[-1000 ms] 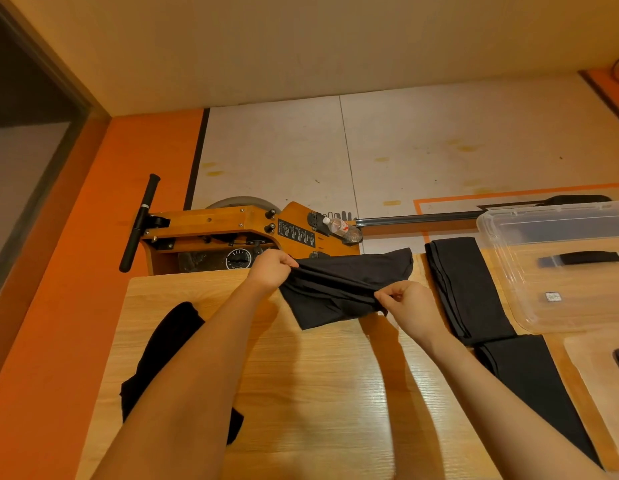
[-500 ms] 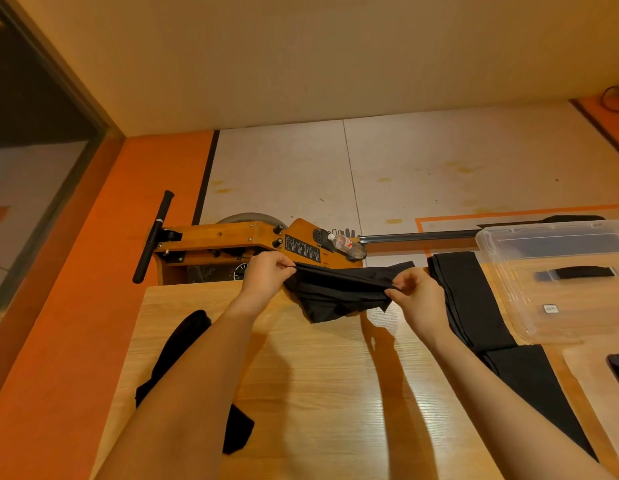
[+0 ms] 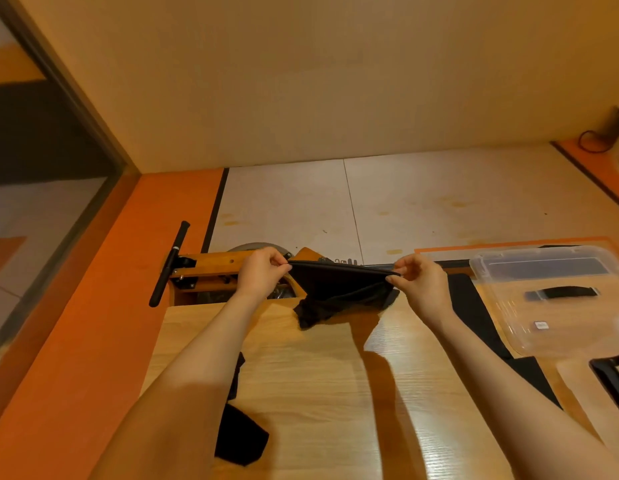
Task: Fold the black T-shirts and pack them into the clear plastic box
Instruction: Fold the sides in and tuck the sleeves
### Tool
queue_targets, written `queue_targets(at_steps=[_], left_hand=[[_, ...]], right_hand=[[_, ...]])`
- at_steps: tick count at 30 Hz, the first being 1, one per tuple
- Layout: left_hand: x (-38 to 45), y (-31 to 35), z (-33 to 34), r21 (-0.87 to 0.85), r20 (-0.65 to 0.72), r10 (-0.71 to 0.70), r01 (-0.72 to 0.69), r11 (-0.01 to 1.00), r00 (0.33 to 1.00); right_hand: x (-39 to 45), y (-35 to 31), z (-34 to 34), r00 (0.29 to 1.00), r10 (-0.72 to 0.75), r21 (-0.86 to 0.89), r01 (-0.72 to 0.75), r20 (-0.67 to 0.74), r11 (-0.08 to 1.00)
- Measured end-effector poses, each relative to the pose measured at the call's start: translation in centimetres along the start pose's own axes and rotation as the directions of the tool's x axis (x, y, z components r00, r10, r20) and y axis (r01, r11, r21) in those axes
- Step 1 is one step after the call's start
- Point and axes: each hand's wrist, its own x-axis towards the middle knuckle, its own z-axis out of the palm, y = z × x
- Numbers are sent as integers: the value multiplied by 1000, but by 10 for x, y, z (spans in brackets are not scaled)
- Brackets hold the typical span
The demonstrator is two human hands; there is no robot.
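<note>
From my head camera, my left hand [image 3: 261, 271] and right hand [image 3: 419, 282] each pinch one end of a black T-shirt [image 3: 339, 289], stretched taut between them above the far edge of the wooden table [image 3: 318, 375]. Its loose lower part droops onto the tabletop. The clear plastic box [image 3: 557, 299] sits to my right, apart from both hands.

No text is reading clearly anywhere. A small white label [image 3: 540, 325] is showing on the clear plastic box [image 3: 502, 306], its print too small to make out.
</note>
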Motion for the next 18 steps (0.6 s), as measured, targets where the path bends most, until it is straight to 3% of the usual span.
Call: queue_targets(at_steps=[14, 18], left_hand=[[-20, 6, -54, -153, -52, 115, -121, 981, 992], [-24, 4, -63, -105, -23, 146, -148, 983, 989]], right_hand=[[-2, -43, -9, 992, -121, 25, 120, 46, 992], [1, -51, -8, 990, -119, 47, 116, 76, 992]])
